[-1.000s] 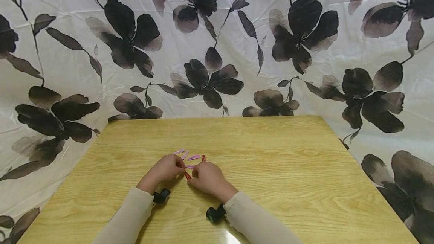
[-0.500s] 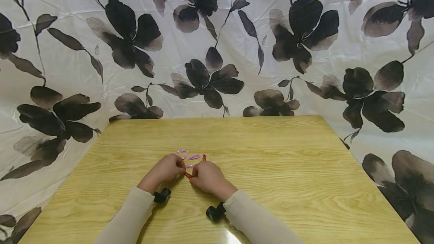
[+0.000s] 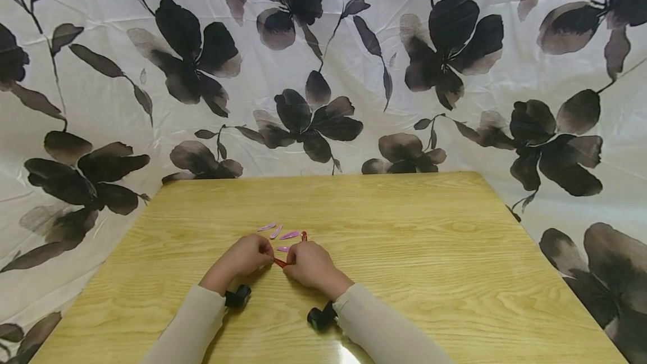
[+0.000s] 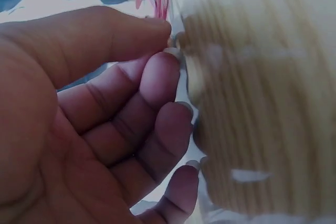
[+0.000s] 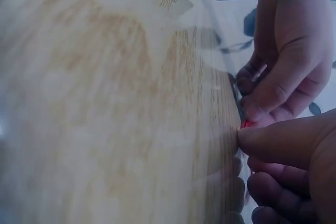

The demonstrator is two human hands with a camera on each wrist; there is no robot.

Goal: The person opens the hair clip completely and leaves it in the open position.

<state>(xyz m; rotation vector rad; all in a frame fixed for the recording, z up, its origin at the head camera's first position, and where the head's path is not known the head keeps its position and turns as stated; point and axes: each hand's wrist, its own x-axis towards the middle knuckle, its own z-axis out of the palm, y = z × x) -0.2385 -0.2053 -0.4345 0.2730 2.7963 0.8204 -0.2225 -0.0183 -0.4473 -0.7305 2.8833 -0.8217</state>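
A red hair clip [image 3: 280, 263] lies between the two hands in the head view, low over the wooden table. My left hand [image 3: 249, 254] pinches its left end between thumb and forefinger. The right hand [image 3: 310, 264] pinches the other end. In the right wrist view a bit of the red clip [image 5: 247, 124] shows between both sets of fingertips. Just beyond the hands lie several pink clips [image 3: 290, 235], one partly hidden by the right hand. A second red clip [image 3: 304, 236] stands out above the right knuckles, its lower part hidden.
The wooden table [image 3: 404, 251] spreads around the hands, with a floral cloth [image 3: 374, 60] hanging behind it. Black wrist cameras are strapped on the left wrist [image 3: 237, 296] and the right wrist [image 3: 321, 318].
The left hand has shifted slightly left and down. The red clip between the hands has turned a little and shows more of its length than half a second ago. The right hand has hardly moved.
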